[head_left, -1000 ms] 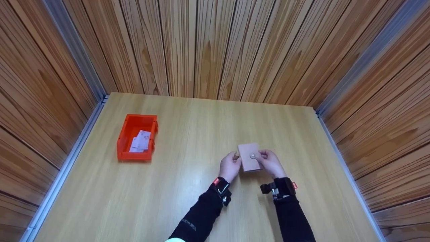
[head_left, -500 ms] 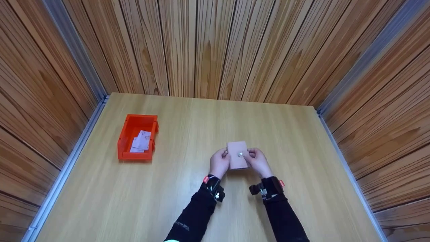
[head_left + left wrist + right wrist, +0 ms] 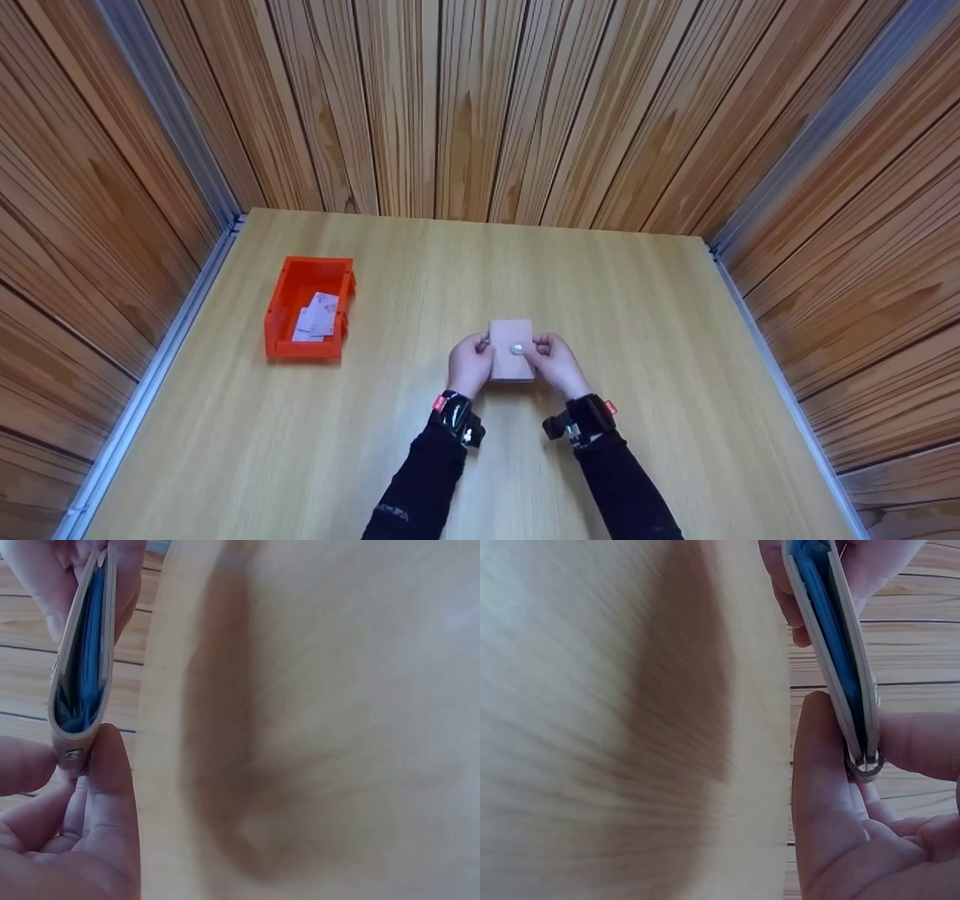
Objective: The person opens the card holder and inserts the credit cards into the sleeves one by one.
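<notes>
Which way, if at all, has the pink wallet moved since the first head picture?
Yes: in the head view, the pink wallet has moved left, closer to the orange-red bin on the table.

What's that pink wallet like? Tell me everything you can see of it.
The pink wallet looks like smooth leather or imitation leather. It is folded shut, with a round, shiny button on its upper face; blue, plastic-looking leaves show at its open ends. It is held off the table. The left hand pinches one long side, the right hand the other, nearer the button.
</notes>
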Demonstrator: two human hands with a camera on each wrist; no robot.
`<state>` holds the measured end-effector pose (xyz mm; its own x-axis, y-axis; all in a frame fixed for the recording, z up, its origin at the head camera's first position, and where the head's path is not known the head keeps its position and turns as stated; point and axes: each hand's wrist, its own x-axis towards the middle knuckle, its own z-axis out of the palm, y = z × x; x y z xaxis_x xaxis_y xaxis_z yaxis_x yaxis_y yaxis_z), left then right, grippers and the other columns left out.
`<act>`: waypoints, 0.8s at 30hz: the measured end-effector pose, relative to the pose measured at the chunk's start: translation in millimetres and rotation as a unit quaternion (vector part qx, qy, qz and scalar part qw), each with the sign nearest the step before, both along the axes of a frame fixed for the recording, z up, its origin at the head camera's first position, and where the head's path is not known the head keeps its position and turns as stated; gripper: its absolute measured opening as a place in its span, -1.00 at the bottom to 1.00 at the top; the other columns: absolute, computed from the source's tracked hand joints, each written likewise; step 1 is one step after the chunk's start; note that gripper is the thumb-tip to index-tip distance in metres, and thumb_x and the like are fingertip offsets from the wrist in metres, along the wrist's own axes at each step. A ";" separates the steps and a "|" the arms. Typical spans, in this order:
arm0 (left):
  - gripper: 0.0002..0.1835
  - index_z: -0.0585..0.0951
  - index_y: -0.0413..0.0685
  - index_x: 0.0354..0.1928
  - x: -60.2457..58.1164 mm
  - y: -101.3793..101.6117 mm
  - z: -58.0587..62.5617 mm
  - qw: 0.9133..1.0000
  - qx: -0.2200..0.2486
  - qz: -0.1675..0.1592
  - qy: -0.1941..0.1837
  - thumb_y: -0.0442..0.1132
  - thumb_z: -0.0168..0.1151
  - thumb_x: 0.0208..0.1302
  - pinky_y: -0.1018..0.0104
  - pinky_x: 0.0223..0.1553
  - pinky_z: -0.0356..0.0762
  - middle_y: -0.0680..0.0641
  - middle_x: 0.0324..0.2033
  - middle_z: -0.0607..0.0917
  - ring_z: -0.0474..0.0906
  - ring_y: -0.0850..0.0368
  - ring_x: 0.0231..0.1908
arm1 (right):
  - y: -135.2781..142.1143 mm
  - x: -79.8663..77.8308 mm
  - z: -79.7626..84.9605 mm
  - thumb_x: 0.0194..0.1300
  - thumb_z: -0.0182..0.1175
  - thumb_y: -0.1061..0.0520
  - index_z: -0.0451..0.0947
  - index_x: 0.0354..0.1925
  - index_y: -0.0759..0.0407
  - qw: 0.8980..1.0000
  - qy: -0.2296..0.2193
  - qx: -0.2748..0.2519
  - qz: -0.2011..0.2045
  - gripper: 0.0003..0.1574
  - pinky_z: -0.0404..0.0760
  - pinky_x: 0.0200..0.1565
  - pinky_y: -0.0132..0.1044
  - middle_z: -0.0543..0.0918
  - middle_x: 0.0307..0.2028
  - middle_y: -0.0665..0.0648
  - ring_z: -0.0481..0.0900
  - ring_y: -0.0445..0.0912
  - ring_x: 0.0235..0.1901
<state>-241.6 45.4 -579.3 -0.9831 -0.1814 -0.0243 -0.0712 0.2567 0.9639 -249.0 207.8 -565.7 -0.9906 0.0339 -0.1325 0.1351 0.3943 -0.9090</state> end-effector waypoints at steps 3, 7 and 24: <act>-0.71 0.67 -0.35 0.00 -0.1 -5.1 -1.5 1.000 -0.011 -0.001 -0.004 -0.44 0.22 0.24 0.12 0.00 0.55 -0.18 -0.22 0.74 0.64 -0.07 -0.11 | -5.0 0.6 -2.4 0.28 0.30 0.22 0.40 -0.05 0.49 1.000 0.000 0.013 0.010 -0.58 0.57 -0.14 -0.25 0.56 -0.23 0.27 0.55 0.07 -0.17; -0.72 0.68 -0.33 0.00 -0.8 -11.1 -4.8 1.000 -0.027 0.000 -0.014 -0.44 0.22 0.24 0.10 0.00 0.54 -0.17 -0.23 0.73 0.64 -0.07 -0.11 | -10.5 0.8 -7.3 0.26 0.31 0.21 0.40 -0.04 0.49 1.000 -0.001 0.023 0.021 -0.55 0.58 -0.07 -0.18 0.55 -0.22 0.26 0.55 0.09 -0.15; -0.77 0.70 -0.29 -0.09 -0.1 -22.8 -14.9 0.993 -0.113 0.005 -0.033 -0.42 0.24 0.22 0.10 -0.04 0.54 -0.13 -0.26 0.73 0.64 -0.05 -0.13 | -25.4 1.1 -22.9 0.22 0.31 0.25 0.45 -0.11 0.47 0.997 0.011 0.068 0.042 -0.63 0.60 -0.10 -0.13 0.58 -0.24 0.24 0.56 0.08 -0.17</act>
